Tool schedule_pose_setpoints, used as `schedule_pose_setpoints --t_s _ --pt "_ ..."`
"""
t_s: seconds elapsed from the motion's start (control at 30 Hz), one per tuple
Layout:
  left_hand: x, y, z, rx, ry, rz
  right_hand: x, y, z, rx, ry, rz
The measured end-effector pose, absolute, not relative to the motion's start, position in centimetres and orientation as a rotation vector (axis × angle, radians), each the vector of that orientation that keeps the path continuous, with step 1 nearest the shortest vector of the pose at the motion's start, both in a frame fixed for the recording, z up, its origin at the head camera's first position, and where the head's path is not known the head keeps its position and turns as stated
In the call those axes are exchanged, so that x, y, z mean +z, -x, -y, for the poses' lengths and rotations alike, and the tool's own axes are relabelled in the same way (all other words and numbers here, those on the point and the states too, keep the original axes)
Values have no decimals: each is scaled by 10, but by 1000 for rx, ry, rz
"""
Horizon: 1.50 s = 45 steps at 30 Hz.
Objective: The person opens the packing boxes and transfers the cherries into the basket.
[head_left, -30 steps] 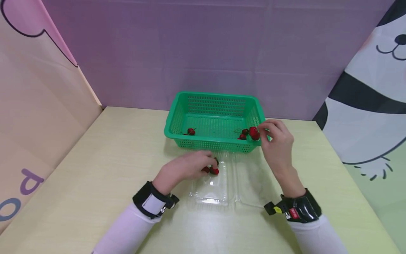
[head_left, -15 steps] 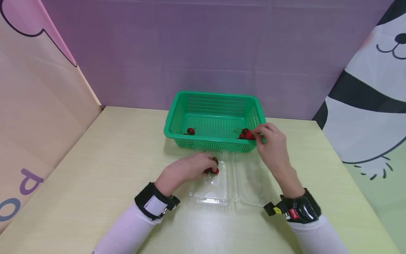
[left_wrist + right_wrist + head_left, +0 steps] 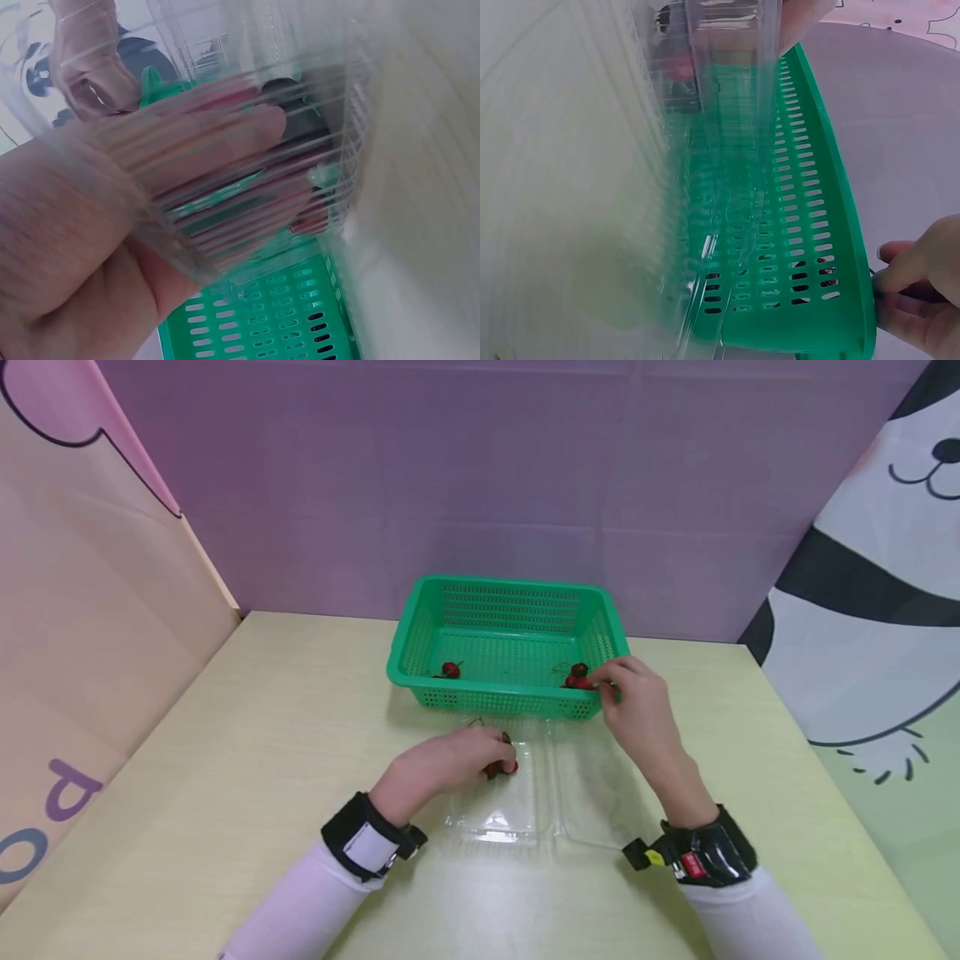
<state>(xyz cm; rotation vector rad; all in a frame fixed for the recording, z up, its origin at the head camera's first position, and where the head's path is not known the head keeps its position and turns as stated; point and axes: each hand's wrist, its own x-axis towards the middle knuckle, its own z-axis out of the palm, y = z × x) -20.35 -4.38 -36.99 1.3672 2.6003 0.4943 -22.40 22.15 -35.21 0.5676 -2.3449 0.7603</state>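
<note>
In the head view my left hand (image 3: 457,762) reaches over the left half of a clear plastic clamshell box (image 3: 497,822), its fingers bent down around dark red cherries (image 3: 492,770). A thin stem sticks up behind the knuckles. The left wrist view shows this hand (image 3: 217,150) through the ribbed clear wall, with a dark cherry (image 3: 311,217) at the fingertips. My right hand (image 3: 637,702) is at the right front corner of the green basket (image 3: 502,691). Its thumb and forefinger pinch a cherry (image 3: 583,683) by its stem, low among other cherries; the corner partly hides them.
Another small group of cherries (image 3: 451,670) lies in the basket's left front. The clamshell's lid half (image 3: 600,793) spreads open to the right, just in front of the basket. A purple cloth backdrop (image 3: 495,485) rises behind the light wooden table (image 3: 300,710).
My right hand has lowered bright red cherries into the basket, moving left and slightly down. The cherries under my left hand have shifted slightly as its fingers moved.
</note>
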Motion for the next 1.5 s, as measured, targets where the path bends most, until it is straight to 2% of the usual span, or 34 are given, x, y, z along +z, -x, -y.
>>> schedule_pose_setpoints --t_s 0.43,1.5 --pt "-370 202 40 365 -1271 -2608 -353 223 -222 738 -553 2413" --pt "-364 201 41 422 -1405 -2621 -352 219 -219 730 -603 2408"
